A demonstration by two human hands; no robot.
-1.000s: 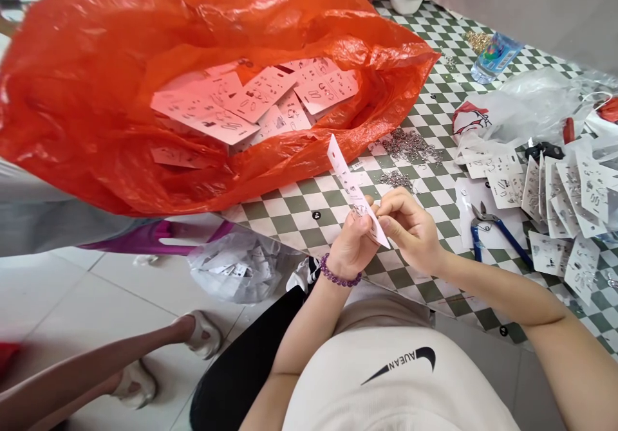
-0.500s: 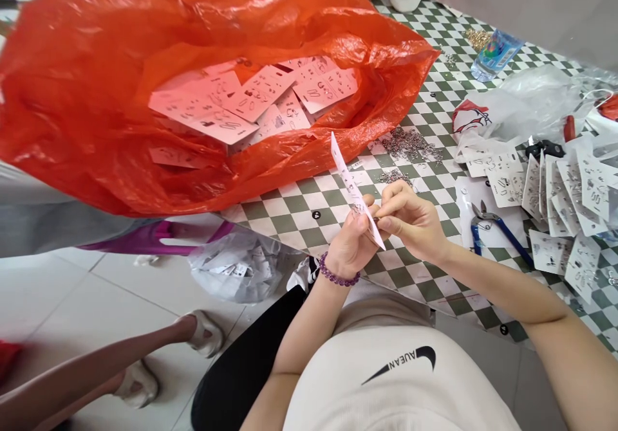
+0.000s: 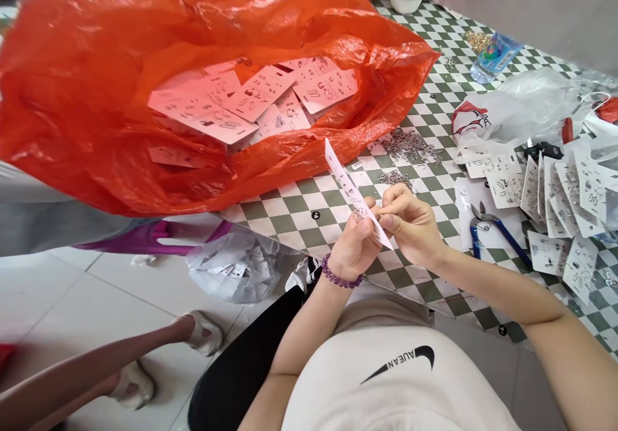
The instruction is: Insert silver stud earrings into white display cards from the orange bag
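The left hand (image 3: 352,247) and right hand (image 3: 412,225) are close together, the left gripping a narrow white jewellery card (image 3: 350,190), tilted, while the right fingertips (image 3: 381,215) pinch at its printed face. Just beyond the hands, a large orange plastic bag (image 3: 96,96) lies full of similar cards. To their right on the checkered counter (image 3: 309,219) sit loose metal findings (image 3: 408,145), blue-handled pliers (image 3: 497,235) and stacked cards (image 3: 572,193).

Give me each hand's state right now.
Left hand: closed, holding a white jewelry card.
Right hand: closed, pinched at that card's edge; whether it grips the card cannot be told.
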